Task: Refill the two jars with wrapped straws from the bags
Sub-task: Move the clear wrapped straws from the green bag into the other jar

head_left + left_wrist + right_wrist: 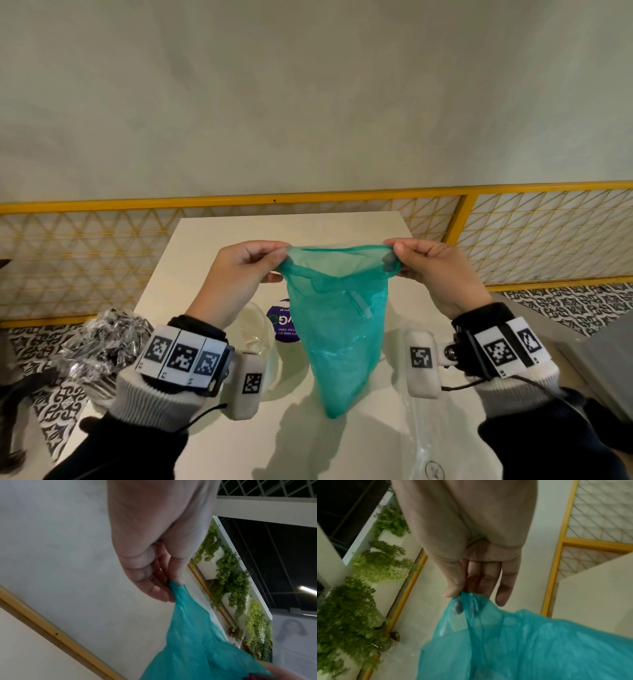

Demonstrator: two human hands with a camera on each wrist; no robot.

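Observation:
A thin teal plastic bag [339, 329] hangs in the air above the white table [212, 246], its mouth stretched between both hands. My left hand [274, 255] pinches the left rim of the bag [188, 628] between thumb and fingers. My right hand [394, 255] pinches the right rim of the bag [522, 642] the same way. The bag narrows to a point near the table and looks almost empty. A clear glass jar [255, 329] stands on the table behind my left wrist, partly hidden. No straws can be made out.
A crumpled clear bag with dark contents [99, 346] lies at the table's left edge. Clear plastic [424, 442] lies on the table at the lower right. A purple round sticker [282, 323] sits behind the teal bag. A yellow lattice railing [85, 260] runs behind the table.

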